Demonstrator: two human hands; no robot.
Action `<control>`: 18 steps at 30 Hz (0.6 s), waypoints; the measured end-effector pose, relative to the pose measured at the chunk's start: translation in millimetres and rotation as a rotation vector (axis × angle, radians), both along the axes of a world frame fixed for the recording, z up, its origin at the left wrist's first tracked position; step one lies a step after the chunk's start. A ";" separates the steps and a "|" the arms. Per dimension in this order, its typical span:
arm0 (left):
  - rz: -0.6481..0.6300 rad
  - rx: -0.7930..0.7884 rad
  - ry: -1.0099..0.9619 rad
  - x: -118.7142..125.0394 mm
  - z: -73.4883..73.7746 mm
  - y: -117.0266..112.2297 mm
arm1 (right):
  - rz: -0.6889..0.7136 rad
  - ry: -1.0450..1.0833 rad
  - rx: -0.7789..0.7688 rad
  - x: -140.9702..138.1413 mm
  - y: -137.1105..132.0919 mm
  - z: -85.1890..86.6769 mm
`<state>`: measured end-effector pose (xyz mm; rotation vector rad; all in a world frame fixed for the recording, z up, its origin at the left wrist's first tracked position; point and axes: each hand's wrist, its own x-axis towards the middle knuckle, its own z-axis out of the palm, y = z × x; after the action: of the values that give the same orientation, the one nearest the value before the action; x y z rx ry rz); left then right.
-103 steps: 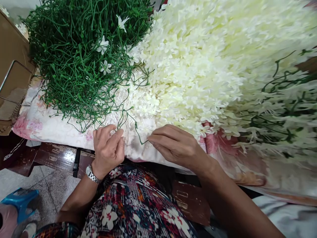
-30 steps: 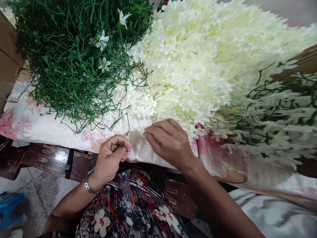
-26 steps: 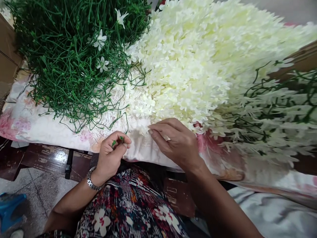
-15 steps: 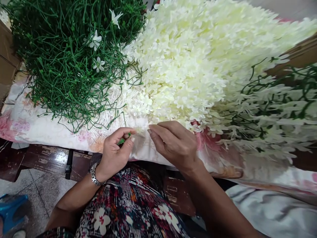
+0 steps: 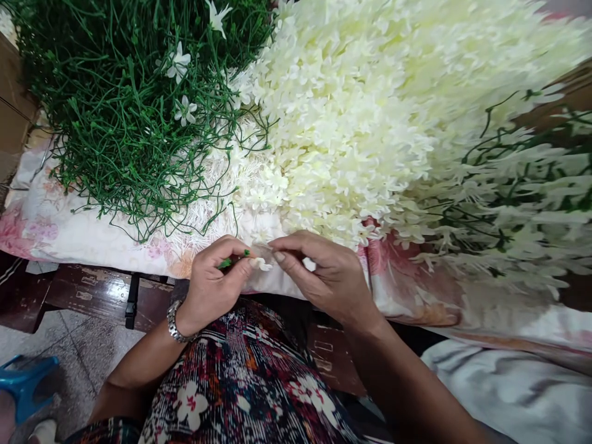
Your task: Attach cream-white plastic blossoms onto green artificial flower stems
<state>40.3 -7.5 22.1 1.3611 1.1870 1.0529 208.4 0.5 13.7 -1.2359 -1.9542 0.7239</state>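
Note:
My left hand point(image 5: 221, 271), with a metal watch on its wrist, pinches a small artificial flower by its green stem. The white blossom point(image 5: 261, 264) sticks out to the right of the thumb, and bits of green show between the fingers. Close beside it, my right hand point(image 5: 319, 268) is closed in a pinch at the blossom's upper right. What its fingertips hold is too small and blurred to make out. Beyond my hands lie a heap of green plastic stems point(image 5: 124, 123) and a large pile of cream-white blossoms point(image 5: 342, 123).
White thread-like pieces point(image 5: 208, 206) lie between the two heaps on the flower-patterned cloth point(image 5: 106, 237). Finished-looking white flowers on green stems point(image 5: 499, 216) are gathered at the right. A blue stool point(image 5: 28, 385) stands on the floor at the lower left.
My right hand has come slightly lower, with its fingertips nearer the left hand. The white blossom now shows clearly at my left fingertips. The view has shifted a little.

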 end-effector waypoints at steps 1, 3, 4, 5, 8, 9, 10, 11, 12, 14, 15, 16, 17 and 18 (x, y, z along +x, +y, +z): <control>0.045 -0.023 -0.024 -1.6 -1.1 -1.7 | -0.050 -0.103 0.108 2.1 0.5 -1.1; 0.138 -0.062 -0.097 -3.9 -3.9 -4.0 | -0.090 -0.285 0.263 5.1 2.6 -3.6; 0.178 -0.079 -0.131 -4.5 -5.4 -4.6 | -0.079 -0.358 0.295 5.3 3.8 -4.9; 0.211 -0.094 -0.160 -4.8 -6.8 -4.9 | -0.057 -0.424 0.301 4.4 4.9 -6.0; 0.258 -0.144 -0.220 -4.7 -10.3 -4.3 | -0.015 -0.589 0.286 -3.2 7.2 -8.5; 0.264 -0.163 -0.236 -4.8 -11.0 -3.9 | -0.017 -0.629 0.287 -5.9 7.5 -8.9; 0.268 -0.181 -0.252 -4.9 -11.4 -3.7 | -0.021 -0.655 0.288 -8.1 7.4 -9.1; 0.271 -0.197 -0.267 -5.1 -11.7 -3.5 | -0.024 -0.664 0.286 -9.4 7.2 -9.0; 0.274 -0.210 -0.283 -5.3 -11.8 -3.4 | -0.024 -0.657 0.279 -9.8 6.7 -8.6; 0.276 -0.236 -0.312 -5.4 -11.6 -3.2 | -0.018 -0.598 0.236 -7.9 4.8 -6.5; 0.276 -0.248 -0.326 -5.2 -11.4 -3.0 | -0.013 -0.541 0.203 -6.0 3.4 -4.6; 0.277 -0.261 -0.342 -4.7 -11.0 -2.6 | -0.013 -0.467 0.163 -4.1 1.6 -2.3; 0.277 -0.275 -0.360 -3.9 -10.6 -2.2 | -0.022 -0.378 0.118 -2.3 -0.5 0.6; 0.278 -0.290 -0.380 -2.8 -10.1 -1.7 | -0.044 -0.277 0.071 -1.0 -2.9 3.9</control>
<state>37.5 -9.2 12.0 0.7448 1.2030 1.2152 207.3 -2.4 17.5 -1.3905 -2.1462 0.4758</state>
